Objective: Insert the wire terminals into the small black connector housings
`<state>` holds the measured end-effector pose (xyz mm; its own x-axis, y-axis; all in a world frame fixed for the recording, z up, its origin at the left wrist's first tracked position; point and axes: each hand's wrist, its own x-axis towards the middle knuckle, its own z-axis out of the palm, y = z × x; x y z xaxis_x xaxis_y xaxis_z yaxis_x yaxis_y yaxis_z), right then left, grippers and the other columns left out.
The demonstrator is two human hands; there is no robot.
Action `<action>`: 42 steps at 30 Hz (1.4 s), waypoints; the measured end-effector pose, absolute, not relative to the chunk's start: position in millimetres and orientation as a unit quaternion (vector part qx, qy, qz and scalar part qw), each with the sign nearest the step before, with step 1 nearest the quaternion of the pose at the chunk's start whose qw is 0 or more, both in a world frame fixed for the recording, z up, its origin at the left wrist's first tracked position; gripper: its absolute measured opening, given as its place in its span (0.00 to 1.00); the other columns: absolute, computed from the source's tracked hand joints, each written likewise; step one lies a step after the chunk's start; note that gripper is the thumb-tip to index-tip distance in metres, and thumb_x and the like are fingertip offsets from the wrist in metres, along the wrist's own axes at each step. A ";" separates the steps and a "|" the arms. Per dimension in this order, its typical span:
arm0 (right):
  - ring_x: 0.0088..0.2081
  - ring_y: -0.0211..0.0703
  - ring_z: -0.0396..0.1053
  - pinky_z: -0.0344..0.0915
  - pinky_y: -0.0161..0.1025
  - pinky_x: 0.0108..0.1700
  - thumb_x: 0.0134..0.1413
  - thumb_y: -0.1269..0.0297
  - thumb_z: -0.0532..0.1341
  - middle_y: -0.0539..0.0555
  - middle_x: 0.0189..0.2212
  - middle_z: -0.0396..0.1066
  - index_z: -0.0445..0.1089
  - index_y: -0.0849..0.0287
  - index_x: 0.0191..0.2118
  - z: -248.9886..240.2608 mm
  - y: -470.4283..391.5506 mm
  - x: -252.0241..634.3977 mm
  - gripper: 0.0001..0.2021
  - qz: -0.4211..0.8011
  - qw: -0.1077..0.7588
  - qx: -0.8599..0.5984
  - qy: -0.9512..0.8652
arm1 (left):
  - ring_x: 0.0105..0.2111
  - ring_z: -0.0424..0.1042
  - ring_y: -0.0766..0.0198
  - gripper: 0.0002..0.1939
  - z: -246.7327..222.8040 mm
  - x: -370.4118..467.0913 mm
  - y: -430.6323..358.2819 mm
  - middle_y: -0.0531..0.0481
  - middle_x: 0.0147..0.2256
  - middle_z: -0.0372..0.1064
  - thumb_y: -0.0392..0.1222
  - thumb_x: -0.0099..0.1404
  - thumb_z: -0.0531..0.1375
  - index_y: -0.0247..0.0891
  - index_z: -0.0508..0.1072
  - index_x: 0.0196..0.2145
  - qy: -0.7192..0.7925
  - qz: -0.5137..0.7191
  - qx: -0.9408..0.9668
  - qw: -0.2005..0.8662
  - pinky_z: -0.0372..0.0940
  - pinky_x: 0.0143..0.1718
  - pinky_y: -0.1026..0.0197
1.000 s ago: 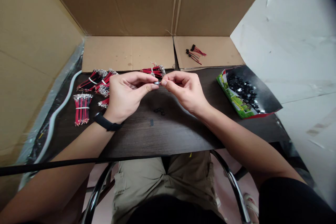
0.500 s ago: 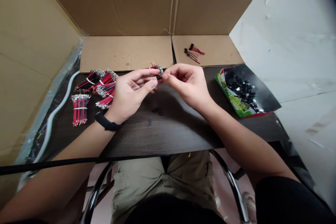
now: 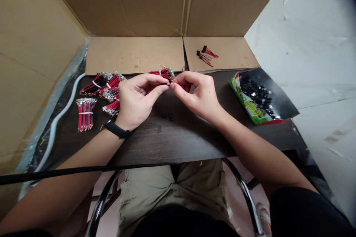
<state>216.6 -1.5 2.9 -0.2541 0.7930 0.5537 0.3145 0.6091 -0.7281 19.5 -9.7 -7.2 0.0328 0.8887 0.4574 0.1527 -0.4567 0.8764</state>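
Both my hands meet fingertip to fingertip above the dark table. My left hand (image 3: 139,96), with a black wristband, pinches a small black connector that its thumb and index finger mostly cover. My right hand (image 3: 197,90) is closed in a pinch on a thin red wire (image 3: 183,84), its end at the left fingertips. Just behind the fingers lies a tied bundle of red and black wires (image 3: 164,72) with silvery terminals. Several small black connectors (image 3: 167,117) rest on the table below the hands.
Several more tied wire bundles (image 3: 86,114) lie at the left. A bag of black connectors (image 3: 257,96) stands open at the right. A few wired connectors (image 3: 206,55) rest on the cardboard flap (image 3: 133,55). A white cable (image 3: 57,118) runs along the left edge.
My fingertips have come together, and the left thumb and index finger have closed more tightly. The black part between them is now mostly covered. The view has shifted slightly.
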 end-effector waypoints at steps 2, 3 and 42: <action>0.34 0.42 0.68 0.61 0.42 0.42 0.70 0.61 0.64 0.53 0.32 0.79 0.79 0.59 0.38 1.9 -0.3 219.0 0.10 0.166 0.448 -0.360 -0.801 | 0.42 0.83 0.55 0.07 -9.0 17.3 -9.1 0.48 0.42 0.84 0.44 0.65 0.76 0.44 0.87 0.41 0.417 0.548 0.657 0.307 0.79 0.52 0.52; 0.36 0.44 0.69 0.59 0.44 0.44 0.71 0.61 0.63 0.54 0.34 0.80 0.80 0.59 0.40 1.2 0.8 220.4 0.10 0.123 0.423 -0.361 -0.822 | 0.42 0.83 0.55 0.07 -10.0 15.7 -8.4 0.48 0.42 0.85 0.44 0.66 0.75 0.44 0.87 0.41 0.421 0.538 0.668 0.297 0.79 0.52 0.52; 0.34 0.39 0.71 0.68 0.39 0.40 0.67 0.49 0.69 0.52 0.31 0.78 0.80 0.60 0.35 21.2 -0.6 223.8 0.18 0.327 0.500 -0.346 -0.723 | 0.37 0.78 0.62 0.09 3.3 19.1 -10.0 0.46 0.39 0.82 0.49 0.67 0.76 0.44 0.89 0.42 0.316 0.543 0.546 0.554 0.74 0.38 0.63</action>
<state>223.8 -0.6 21.2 -0.2592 0.8277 0.4978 0.1740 0.5470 -0.8189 19.1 -10.0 3.3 0.2101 0.9469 0.2433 -0.2558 -0.1869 0.9485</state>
